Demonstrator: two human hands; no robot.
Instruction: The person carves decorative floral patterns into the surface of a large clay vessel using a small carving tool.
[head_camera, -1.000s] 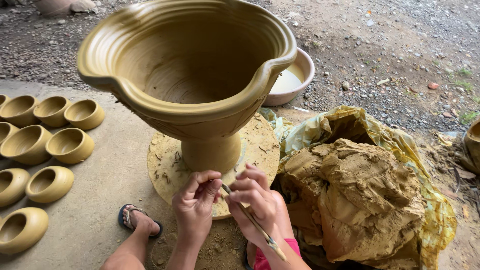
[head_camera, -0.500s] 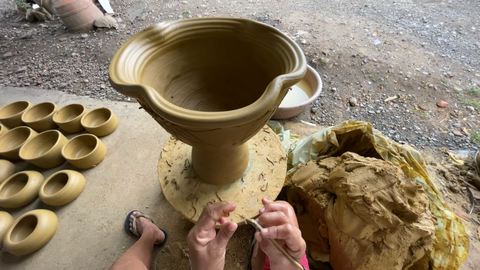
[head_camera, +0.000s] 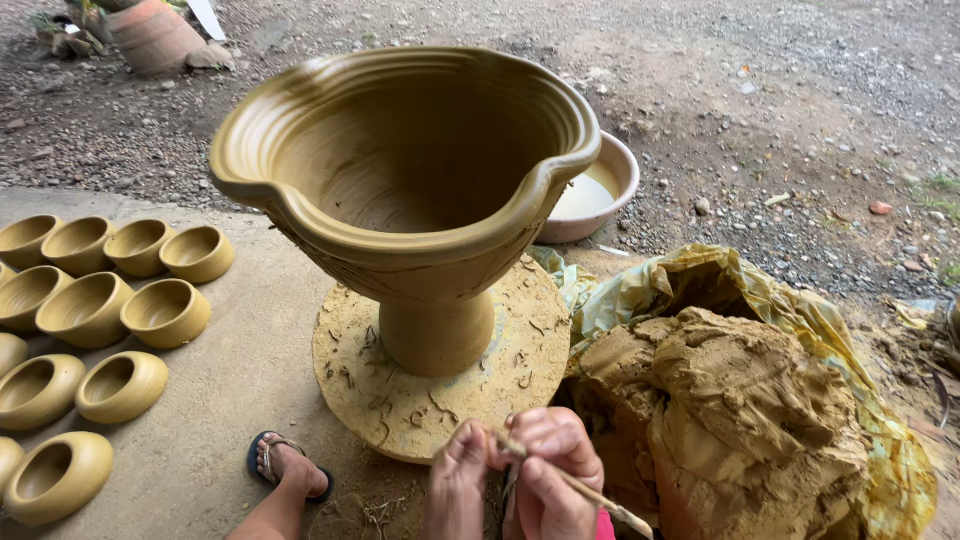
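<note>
— So, what's closest to the camera?

— I see both hands low in the picture, held together. My right hand (head_camera: 550, 470) has its fingers curled and pinched around a thin wooden stick (head_camera: 575, 485) that slants down to the right. My left hand (head_camera: 458, 485) sits touching it, fingertips pressed to the stick's upper end.

— And beside them?

— A foot in a blue sandal (head_camera: 288, 468) rests on the concrete to the left. To the right lies a big lump of raw clay (head_camera: 740, 420) on yellowish plastic sheeting (head_camera: 880, 400).

— Where's the pot?

— Just beyond the hands, a large unfired clay vase (head_camera: 410, 200), wide-mouthed with a pinched, wavy rim, stands upright on a round turntable disc (head_camera: 500, 370) strewn with clay shavings. The hands hover at the disc's near edge, apart from the vase.

— Anything further?

— Rows of small clay bowls (head_camera: 90, 310) sit at left. Behind the vase, a pale basin (head_camera: 610, 180) holds cloudy water on gravel. A reddish pot (head_camera: 150, 35) lies far back.
</note>
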